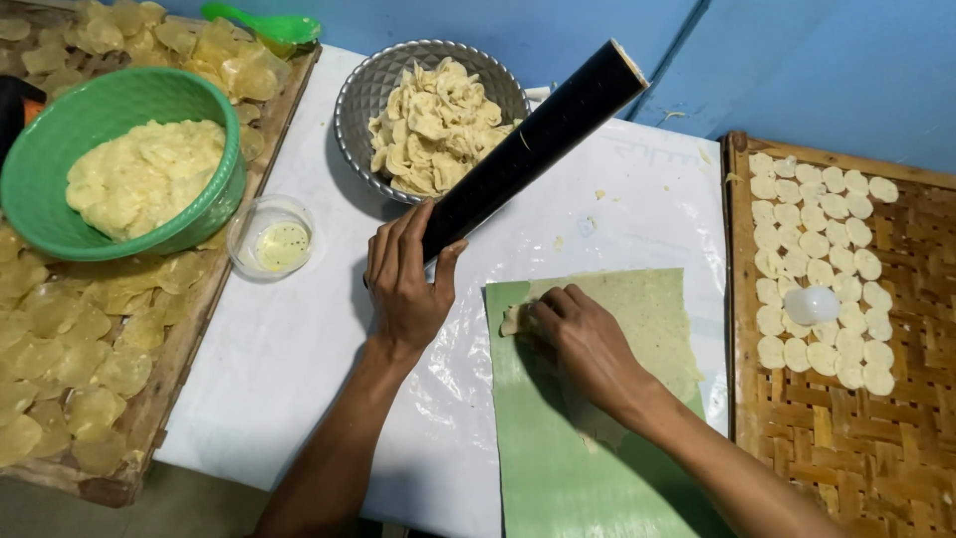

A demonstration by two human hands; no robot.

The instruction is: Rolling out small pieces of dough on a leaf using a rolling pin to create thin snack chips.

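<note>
Black and tube-shaped, the roller (533, 144) sits clenched in my left hand (405, 284), tilted up just left of the green leaf sheet (597, 438) on the white-covered desk (299, 339). My right hand (583, 344) presses a small dough piece (514, 319) onto the leaf's top left corner, fingers curled over it. Beyond the leaf stands a metal bowl (363, 95) of dough strips; right of it lies a woven tray (896, 418) of pale discs.

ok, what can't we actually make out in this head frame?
- Dough piece: mostly covered by the right hand, so its shape is unclear.
- Black tube: its lower end is hidden inside the left hand.
- Green sheet: cut off by the bottom edge.
- Small cup: contents too small to identify.
- Dark object at the left edge: cropped.
</note>
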